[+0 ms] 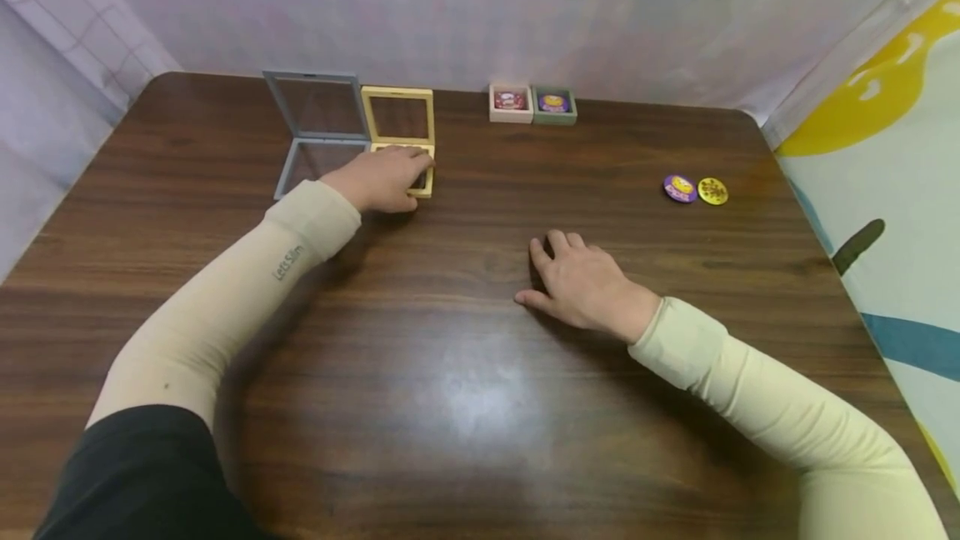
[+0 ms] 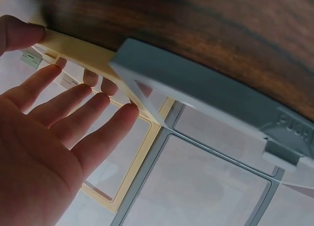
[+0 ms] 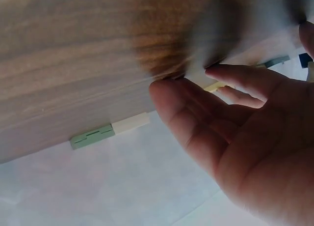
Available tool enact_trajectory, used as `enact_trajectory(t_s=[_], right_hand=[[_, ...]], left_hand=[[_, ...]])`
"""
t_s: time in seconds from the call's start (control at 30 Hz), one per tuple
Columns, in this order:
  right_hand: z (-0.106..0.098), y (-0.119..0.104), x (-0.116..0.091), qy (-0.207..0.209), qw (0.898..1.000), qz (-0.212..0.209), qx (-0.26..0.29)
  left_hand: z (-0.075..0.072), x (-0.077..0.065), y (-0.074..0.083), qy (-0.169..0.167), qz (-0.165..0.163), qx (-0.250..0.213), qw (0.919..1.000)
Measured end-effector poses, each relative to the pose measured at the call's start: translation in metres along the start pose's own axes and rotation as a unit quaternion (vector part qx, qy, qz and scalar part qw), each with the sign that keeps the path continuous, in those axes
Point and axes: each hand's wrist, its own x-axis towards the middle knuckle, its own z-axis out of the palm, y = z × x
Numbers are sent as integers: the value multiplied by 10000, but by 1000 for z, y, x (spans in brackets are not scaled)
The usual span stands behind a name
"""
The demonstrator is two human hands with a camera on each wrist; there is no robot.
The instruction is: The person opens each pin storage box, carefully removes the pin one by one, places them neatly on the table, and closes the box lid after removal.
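Observation:
My left hand [image 1: 384, 179] lies over the base of a yellow hinged display case [image 1: 397, 92], whose windowed lid stands raised. In the left wrist view, extended fingertips touch the inside of that base, and the thumb is at its front edge. Against its left side is a larger grey-blue hinged case [image 1: 287, 169], also with its lid up; a "PUSH" tab shows on its front. My right hand [image 1: 585, 282] holds nothing, its spread fingers resting on the brown tabletop. The yellow base's contents are mostly hidden by the left hand.
At the back edge, a whitish box [image 1: 511, 117] with a red badge and a green box [image 1: 554, 118] with a purple badge sit side by side. On the right lie a purple round badge [image 1: 680, 187] and a yellow one [image 1: 712, 191]. A pale curtain hangs behind the table.

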Motion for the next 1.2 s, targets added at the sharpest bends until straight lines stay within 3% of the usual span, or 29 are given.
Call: enact_trajectory(t_s=[0.33,0.43,0.57,0.67,0.77,0.97,1.07,1.2], right_hand=[[-1,1,-1,-2,9999,72,150],[-5,2,1,-40,9997,93,232],[-17,7,12,54,9991,233,351],[-29,14,26,171,9983,375,402],[-43,22,43,161,9976,527,412],[-71,41,87,11,9910,1123,728],[-81,54,114,139,9827,1553,1003],[-88,73,145,244,9666,2386,906]], left_hand=[[-5,-2,8,-163,-194,165,9995],[-5,-7,17,112,-50,227,9997],[2,-16,39,712,563,552,9943],[10,-19,58,903,1017,729,9880],[17,-20,72,718,1254,778,9864],[24,-19,77,222,1085,690,9914],[25,-17,78,68,979,592,9934],[25,-15,88,86,1009,759,9920]])
